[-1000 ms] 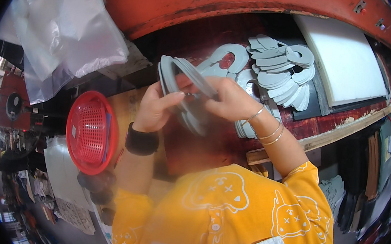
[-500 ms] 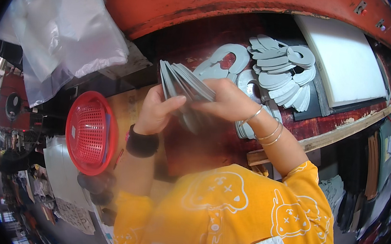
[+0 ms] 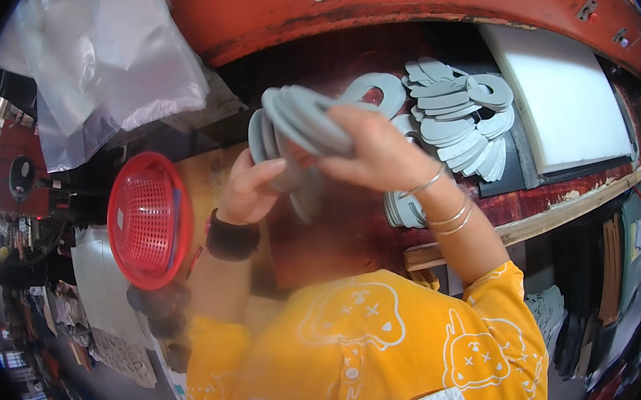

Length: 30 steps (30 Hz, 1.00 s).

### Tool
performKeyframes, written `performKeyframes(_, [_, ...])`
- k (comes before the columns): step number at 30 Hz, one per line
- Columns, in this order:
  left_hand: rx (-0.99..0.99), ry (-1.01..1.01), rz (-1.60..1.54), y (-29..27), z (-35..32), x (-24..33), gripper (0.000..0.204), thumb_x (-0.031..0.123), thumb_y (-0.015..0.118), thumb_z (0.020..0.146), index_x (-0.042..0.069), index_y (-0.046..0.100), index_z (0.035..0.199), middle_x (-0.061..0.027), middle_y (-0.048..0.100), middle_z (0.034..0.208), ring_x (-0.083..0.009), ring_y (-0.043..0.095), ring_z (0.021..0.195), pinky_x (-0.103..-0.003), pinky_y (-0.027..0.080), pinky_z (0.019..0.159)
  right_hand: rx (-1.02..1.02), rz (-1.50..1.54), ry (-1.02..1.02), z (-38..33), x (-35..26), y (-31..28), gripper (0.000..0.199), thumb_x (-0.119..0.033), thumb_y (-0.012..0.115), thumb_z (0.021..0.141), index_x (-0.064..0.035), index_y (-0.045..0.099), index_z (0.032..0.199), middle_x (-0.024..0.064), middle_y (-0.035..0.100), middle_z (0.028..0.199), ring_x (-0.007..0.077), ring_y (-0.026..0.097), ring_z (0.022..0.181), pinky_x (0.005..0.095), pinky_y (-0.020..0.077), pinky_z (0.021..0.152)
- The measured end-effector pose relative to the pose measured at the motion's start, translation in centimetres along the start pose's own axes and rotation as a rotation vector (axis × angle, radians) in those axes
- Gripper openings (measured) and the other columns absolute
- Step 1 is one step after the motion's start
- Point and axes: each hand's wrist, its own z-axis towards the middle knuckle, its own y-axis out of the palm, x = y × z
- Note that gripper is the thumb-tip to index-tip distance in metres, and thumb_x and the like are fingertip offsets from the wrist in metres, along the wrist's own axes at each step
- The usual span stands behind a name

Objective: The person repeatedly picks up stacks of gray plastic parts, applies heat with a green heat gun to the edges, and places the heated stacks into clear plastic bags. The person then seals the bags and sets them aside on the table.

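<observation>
Both hands up over the bench (image 3: 526,214), each gripping part of one loose bundle of thin grey pieces (image 3: 310,117). Left hand (image 3: 247,196): thumb on the near edge of its share, fingers mostly hidden behind. Right hand (image 3: 380,155): wrapped round the right end of the upper share, back of the hand showing, grip closed. The bundle sits between the hands and a bit beyond them, tilted, layers splayed. Lower ends are blurred, so can't count pieces or tell how far down they reach.

More of the same grey stuff on the bench: a ring-shaped piece (image 3: 397,91) just beyond the right hand, partly covered by the bundle; a big fanned pile (image 3: 461,129) beyond and right of the right hand; a small stack (image 3: 404,210) just under the right wrist.

Farther right, past the pile: thick white slab (image 3: 568,109), on a dark sheet (image 3: 512,173). Wooden strip (image 3: 570,204) along the bench edge, right of the right forearm.

Left of the left hand, a bit closer to the body: red slotted basket (image 3: 148,221). Beyond it, up and left: clear plastic bags (image 3: 118,46). Orange-red machine beam (image 3: 247,5) spans the far side, well beyond both hands.

Black band (image 3: 232,241) on left wrist, thin bangles (image 3: 455,220) on right.
</observation>
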Motion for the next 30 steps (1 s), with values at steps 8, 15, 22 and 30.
performKeyframes(8, [-0.008, -0.008, 0.042, 0.2, 0.4, -0.8, 0.059, 0.021, 0.060, 0.087, -0.004, 0.037, 0.135, -0.0108, 0.044, 0.135, -0.0200, 0.043, 0.123, -0.035, 0.031, 0.105, 0.009, 0.058, -0.080, -1.7, -0.5, 5.3, 0.053, -0.021, 0.072, 0.073, -0.0002, 0.046, 0.115, 0.0205, 0.050, 0.110, 0.0405, 0.053, 0.098, 0.0429, 0.0455, 0.080])
performKeyframes(15, [-0.068, -0.040, 0.281, -0.1, 0.5, 0.3, 0.069, 0.040, 0.063, 0.085, -0.005, 0.041, 0.132, -0.0153, 0.047, 0.133, -0.0239, 0.046, 0.122, -0.037, 0.034, 0.104, -0.269, 0.364, 0.142, -1.3, 0.2, 4.2, 0.049, -0.013, 0.063, 0.076, 0.0000, 0.044, 0.119, 0.0219, 0.057, 0.106, 0.0373, 0.056, 0.099, 0.0411, 0.0445, 0.085])
performKeyframes(22, [-0.027, -0.128, 0.090, -1.4, 0.5, 1.1, 0.053, 0.028, 0.063, 0.088, -0.002, 0.046, 0.128, -0.0091, 0.054, 0.124, -0.0191, 0.051, 0.113, -0.034, 0.039, 0.098, -0.089, 0.688, 0.040, -1.0, 1.5, 4.3, 0.052, -0.003, 0.044, 0.077, 0.0002, 0.041, 0.128, 0.0130, 0.052, 0.122, 0.0210, 0.049, 0.115, 0.0348, 0.0350, 0.102])
performKeyframes(30, [0.018, 0.007, -0.008, 0.1, 1.0, -1.2, 0.050, 0.020, 0.065, 0.086, -0.001, 0.046, 0.127, -0.0083, 0.054, 0.122, -0.0183, 0.053, 0.111, -0.034, 0.040, 0.097, -0.034, 0.087, 0.072, -2.2, 0.5, 5.8, 0.048, -0.017, 0.066, 0.075, 0.0021, 0.040, 0.111, 0.0269, 0.055, 0.101, 0.0441, 0.054, 0.091, 0.0480, 0.0444, 0.077])
